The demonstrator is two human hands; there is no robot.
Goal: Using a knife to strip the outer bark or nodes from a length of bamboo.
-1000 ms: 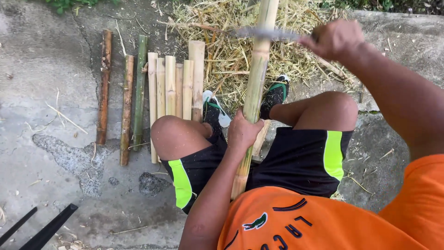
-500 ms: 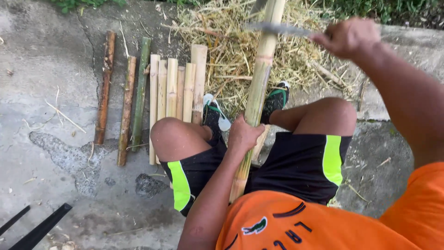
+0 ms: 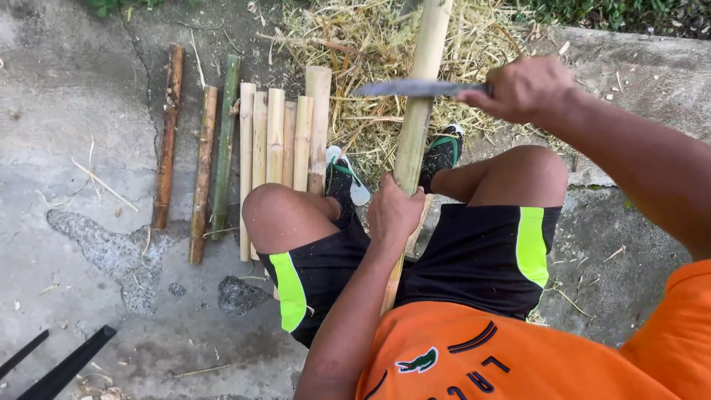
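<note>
The left hand (image 3: 392,211) grips the bamboo pole (image 3: 422,96) upright between the knees; the right hand (image 3: 522,89) clenches a knife (image 3: 415,88), blade across the pole; cut sticks (image 3: 278,137) lie ranked on the concrete (image 3: 89,244), shavings (image 3: 370,44) beyond; this pole looks largely unworked.

On the concrete floor (image 3: 81,96) to your left you have a row of cut bamboo pieces (image 3: 285,137) lying side by side, pale ones touching, with a green stick (image 3: 224,141) and two brown sticks (image 3: 169,133) just beside them. Ahead of you lies a heap of dry straw (image 3: 370,44). At your lower left, two dark bars (image 3: 63,367) cross the corner.
</note>
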